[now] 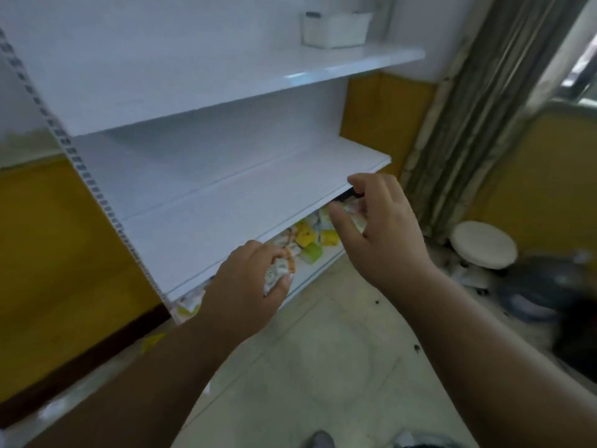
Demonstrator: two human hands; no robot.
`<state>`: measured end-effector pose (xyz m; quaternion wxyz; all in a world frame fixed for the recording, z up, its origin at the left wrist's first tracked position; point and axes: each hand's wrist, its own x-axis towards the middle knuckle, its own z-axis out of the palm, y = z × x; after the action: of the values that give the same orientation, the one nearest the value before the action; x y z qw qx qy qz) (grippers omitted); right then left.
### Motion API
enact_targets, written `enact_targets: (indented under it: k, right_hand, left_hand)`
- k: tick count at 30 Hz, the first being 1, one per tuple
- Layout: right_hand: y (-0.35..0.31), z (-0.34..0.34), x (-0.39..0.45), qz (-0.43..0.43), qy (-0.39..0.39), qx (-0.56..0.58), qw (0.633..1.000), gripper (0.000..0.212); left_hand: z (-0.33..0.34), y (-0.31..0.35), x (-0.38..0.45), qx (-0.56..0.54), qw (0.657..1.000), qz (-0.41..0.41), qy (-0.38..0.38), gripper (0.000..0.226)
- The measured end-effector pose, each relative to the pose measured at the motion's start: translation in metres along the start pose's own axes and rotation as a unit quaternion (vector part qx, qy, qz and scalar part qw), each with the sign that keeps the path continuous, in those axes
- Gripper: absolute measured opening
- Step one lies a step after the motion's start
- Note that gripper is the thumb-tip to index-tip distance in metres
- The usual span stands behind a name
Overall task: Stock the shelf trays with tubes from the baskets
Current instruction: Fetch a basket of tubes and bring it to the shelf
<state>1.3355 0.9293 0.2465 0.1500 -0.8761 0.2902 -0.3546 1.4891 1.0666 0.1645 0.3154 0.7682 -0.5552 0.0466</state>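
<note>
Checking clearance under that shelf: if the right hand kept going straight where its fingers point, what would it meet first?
Probably the front edge of the lower white shelf: the right hand has fingertips right by it, though depth is unclear.

Glossy white metal shelf [226, 202]; smooth pale floor tiles [323, 350]

Tray [336, 29] on top shelf [226, 88]; packets [310, 240] under lower shelf [226, 208].
</note>
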Motion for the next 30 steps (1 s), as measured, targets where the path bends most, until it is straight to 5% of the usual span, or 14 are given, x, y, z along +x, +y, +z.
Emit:
enact_targets:
  k: [15,22,30]
  right_hand:
    - [0.234,-0.055,0.126,0.213,0.060,-0.121,0.968,0.052]
    - [0.342,-0.117,0.143,0.356,0.150,-0.198,0.901,0.052]
    - [0.474,-0.192,0.087,0.463,0.253,-0.262,0.808,0.049]
  left_hand:
    - [0.187,0.062,0.269,-0.077,0.979,0.154,-0.105,0.038]
    - [0.299,0.157,0.401,-0.137,0.932,0.267,-0.204,0.041]
    - [0.441,0.324,0.449,-0.183,0.861,0.388,-0.275,0.037]
